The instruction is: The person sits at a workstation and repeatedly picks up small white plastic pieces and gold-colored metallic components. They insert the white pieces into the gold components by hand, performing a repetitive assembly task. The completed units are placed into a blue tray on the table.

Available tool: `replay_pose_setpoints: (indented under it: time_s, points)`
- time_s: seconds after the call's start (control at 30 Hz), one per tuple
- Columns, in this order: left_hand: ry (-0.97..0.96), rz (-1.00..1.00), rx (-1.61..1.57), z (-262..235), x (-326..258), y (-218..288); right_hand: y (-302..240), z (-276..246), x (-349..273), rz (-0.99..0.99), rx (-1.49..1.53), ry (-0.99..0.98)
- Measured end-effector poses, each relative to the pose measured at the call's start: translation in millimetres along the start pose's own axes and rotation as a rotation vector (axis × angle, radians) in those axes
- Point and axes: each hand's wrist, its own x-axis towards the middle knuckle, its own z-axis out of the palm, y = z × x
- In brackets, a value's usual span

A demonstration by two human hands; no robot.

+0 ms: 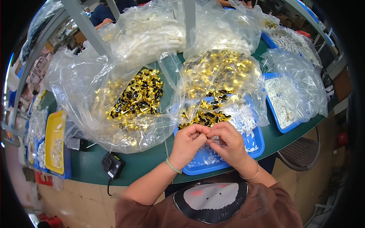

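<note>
Over the shallow blue plastic tray at the near edge of the green desk, the left hand and right hand meet fingertip to fingertip, pinching a small pale part between them (too tiny to identify). Small white plastic pieces litter the tray, and a clear bag of shiny gold-and-black parts lies just beyond, toward the desk's left.

Bright, even overhead light floods the bench, throwing white glare off the clear plastic bags and sparkle off the gold pieces, shadows staying soft, while fisheye bending curves the edges into black, slightly blurred corners.
</note>
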Motion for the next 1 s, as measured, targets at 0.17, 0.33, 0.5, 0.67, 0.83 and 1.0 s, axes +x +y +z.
replay_pose_setpoints:
  time_s: [0.17, 0.33, 0.5, 0.67, 0.83, 1.0]
  points:
    - [-0.035, -0.08, -0.036, 4, 3, 12, -4, -4, 2, 0.053, 0.017, 0.065]
    - [-0.036, -0.204, -0.107, 7, 2, 22, -5, -4, 5, 0.239, 0.027, 0.128]
    - [-0.073, -0.151, -0.026, 12, 2, 22, -7, -4, 7, 0.339, 0.049, 0.122]
    - [-0.042, -0.019, 0.137, 13, -2, 14, -12, -3, 11, 0.396, 0.067, 0.111]
    - [-0.051, 0.088, 0.28, 16, -3, 15, -9, -3, 11, 0.394, 0.085, 0.071]
    - [-0.048, 0.18, 0.467, 15, -2, 13, -8, -10, 10, 0.373, 0.055, -0.017]
